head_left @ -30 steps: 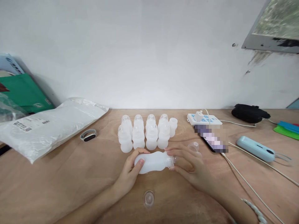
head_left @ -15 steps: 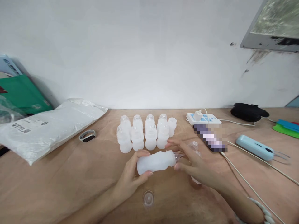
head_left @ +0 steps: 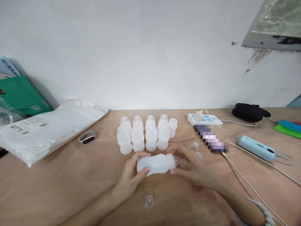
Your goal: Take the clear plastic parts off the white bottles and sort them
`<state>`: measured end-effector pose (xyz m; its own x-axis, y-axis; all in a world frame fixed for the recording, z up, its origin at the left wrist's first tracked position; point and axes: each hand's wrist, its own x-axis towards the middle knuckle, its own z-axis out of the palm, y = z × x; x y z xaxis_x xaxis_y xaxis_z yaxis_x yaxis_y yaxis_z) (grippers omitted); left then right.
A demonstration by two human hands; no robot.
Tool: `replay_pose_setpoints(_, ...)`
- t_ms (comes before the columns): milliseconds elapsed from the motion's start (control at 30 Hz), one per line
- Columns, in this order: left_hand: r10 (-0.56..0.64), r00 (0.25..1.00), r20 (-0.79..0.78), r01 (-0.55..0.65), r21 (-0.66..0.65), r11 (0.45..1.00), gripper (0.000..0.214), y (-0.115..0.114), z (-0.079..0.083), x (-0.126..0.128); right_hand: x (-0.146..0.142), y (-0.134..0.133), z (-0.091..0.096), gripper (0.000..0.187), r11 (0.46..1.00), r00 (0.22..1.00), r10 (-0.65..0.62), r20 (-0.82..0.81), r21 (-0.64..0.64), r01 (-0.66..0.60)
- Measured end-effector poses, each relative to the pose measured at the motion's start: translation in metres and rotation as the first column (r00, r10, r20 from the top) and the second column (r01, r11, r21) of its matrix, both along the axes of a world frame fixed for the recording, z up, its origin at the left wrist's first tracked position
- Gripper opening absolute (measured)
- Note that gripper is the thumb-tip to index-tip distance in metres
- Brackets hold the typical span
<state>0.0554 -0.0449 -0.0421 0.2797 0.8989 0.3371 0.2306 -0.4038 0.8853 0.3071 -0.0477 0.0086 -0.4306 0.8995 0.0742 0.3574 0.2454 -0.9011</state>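
Note:
A frosted white baby bottle [head_left: 155, 165] lies on its side in the air, base to the left. Its clear nipple [head_left: 177, 160] points right. My left hand [head_left: 131, 172] is wrapped round the base end, thumb along the near side. At the neck, my right hand [head_left: 190, 163] closes on the collar, thumb below and fingers above, with the nipple partly inside the grip. On the table below sits a clear dome cap [head_left: 149, 201]. Several capped bottles [head_left: 144, 138] stand in two rows behind, with an uncapped bottle [head_left: 173, 128] at their right end.
Clear caps [head_left: 194, 146] lie by my right forearm, partly hidden. Farther right are a phone [head_left: 209, 138], a power strip [head_left: 204, 119], cables, a light-blue device [head_left: 256, 148] and a black case [head_left: 250, 112]. On the left lie a fitness band [head_left: 87, 137] and a white plastic parcel [head_left: 54, 128].
My right fingers have closed in from a looser spread onto the bottle's neck. The bottle has shifted slightly left, and the left thumb lies farther onto its side.

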Motion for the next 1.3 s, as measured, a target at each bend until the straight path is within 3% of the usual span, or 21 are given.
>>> replay_pose_setpoints(67, -0.002, 1.0, -0.002, 0.002, 0.035, 0.999, 0.024, 0.0, -0.001, -0.001, -0.002, -0.001, 0.001, 0.028, 0.999, 1.0, -0.011, 0.011, 0.032, 0.011)
replay_pose_setpoints(133, -0.032, 0.999, -0.001, 0.032, 0.12, 0.992, 0.027, -0.002, -0.003, -0.001, -0.004, -0.001, -0.004, 0.017, 0.999, 0.999, -0.041, -0.012, -0.018, 0.041)
replay_pose_setpoints(267, -0.116, 0.992, -0.047, 0.124, 0.295, 0.947, 0.039, -0.006, -0.006, -0.002, -0.009, 0.002, -0.018, 0.029, 0.982, 0.991, -0.135, -0.017, -0.137, 0.131)
replay_pose_setpoints(367, -0.096, 0.994, -0.059, 0.108, 0.261, 0.959, 0.036, -0.006, -0.006, -0.002, -0.007, 0.002, -0.017, 0.032, 0.983, 0.99, -0.128, -0.062, -0.142, 0.118)
replay_pose_setpoints(500, -0.078, 0.997, -0.013, 0.079, 0.178, 0.981, 0.024, -0.003, -0.006, -0.001, -0.004, -0.002, -0.007, 0.032, 0.999, 0.998, -0.023, -0.066, -0.035, 0.021)
replay_pose_setpoints(600, -0.092, 0.996, 0.015, 0.089, 0.161, 0.983, 0.027, -0.003, -0.007, 0.0, -0.006, -0.003, -0.008, 0.019, 1.0, 0.999, -0.021, -0.049, 0.007, 0.022)
replay_pose_setpoints(667, -0.087, 0.996, -0.009, 0.087, 0.18, 0.98, 0.032, -0.005, -0.007, 0.0, -0.01, -0.003, -0.013, 0.015, 0.997, 0.993, -0.072, -0.09, -0.043, 0.069)
replay_pose_setpoints(767, -0.069, 0.993, -0.1, 0.095, 0.295, 0.951, 0.039, -0.01, -0.008, -0.001, -0.016, -0.003, -0.019, 0.025, 0.977, 0.978, -0.145, -0.147, -0.178, 0.118)
replay_pose_setpoints(933, -0.06, 0.977, -0.206, 0.152, 0.469, 0.87, 0.044, -0.008, -0.009, -0.002, -0.017, -0.004, -0.015, 0.036, 0.952, 0.978, -0.113, -0.175, -0.3, 0.057)
replay_pose_setpoints(1033, -0.074, 0.985, -0.158, 0.138, 0.444, 0.885, 0.043, -0.005, -0.009, -0.001, -0.007, -0.001, -0.005, 0.033, 0.982, 0.99, -0.077, -0.12, -0.178, 0.055)
replay_pose_setpoints(1100, -0.03, 0.994, -0.101, 0.067, 0.387, 0.92, 0.039, -0.003, -0.01, 0.0, 0.005, 0.005, 0.001, 0.032, 0.982, 0.983, -0.183, -0.014, 0.044, 0.183)
replay_pose_setpoints(1167, 0.032, 0.998, -0.055, -0.01, 0.349, 0.937, 0.036, -0.003, -0.01, 0.0, 0.02, 0.015, 0.005, 0.03, 0.874, 0.893, -0.422, 0.154, 0.332, 0.355)
replay_pose_setpoints(1233, 0.06, 0.998, -0.03, -0.047, 0.328, 0.943, 0.034, -0.003, -0.009, 0.0, 0.035, 0.026, 0.003, 0.025, 0.735, 0.7, -0.636, 0.325, 0.53, 0.423)
replay_pose_setpoints(1300, 0.045, 0.999, -0.02, -0.036, 0.321, 0.946, 0.035, -0.003, -0.008, 0.0, 0.045, 0.036, -0.002, 0.016, 0.703, 0.568, -0.698, 0.436, 0.57, 0.426)
